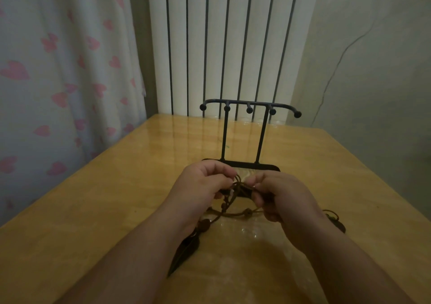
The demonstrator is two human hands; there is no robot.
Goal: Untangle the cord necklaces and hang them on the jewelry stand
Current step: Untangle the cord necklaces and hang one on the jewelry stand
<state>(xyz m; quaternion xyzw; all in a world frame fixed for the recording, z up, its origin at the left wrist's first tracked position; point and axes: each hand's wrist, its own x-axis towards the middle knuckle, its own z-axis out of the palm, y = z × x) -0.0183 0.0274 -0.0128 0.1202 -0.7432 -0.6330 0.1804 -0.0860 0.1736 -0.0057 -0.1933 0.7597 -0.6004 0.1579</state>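
Both hands [203,184] pinch the tangled cord necklaces [239,184].

a glossy wooden table [112,201] carries a black jewelry stand [254,164] just beyond the fingers [224,170]; brown cord necklaces [229,215] trail onto it just below them.

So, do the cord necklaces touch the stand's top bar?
Apart. The head view shows the cord necklaces low in the left hand and right hand, the jewelry stand's top bar bare above.

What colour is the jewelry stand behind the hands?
The jewelry stand is black all over: base, two posts and knobbed top bar. The head view shows it.
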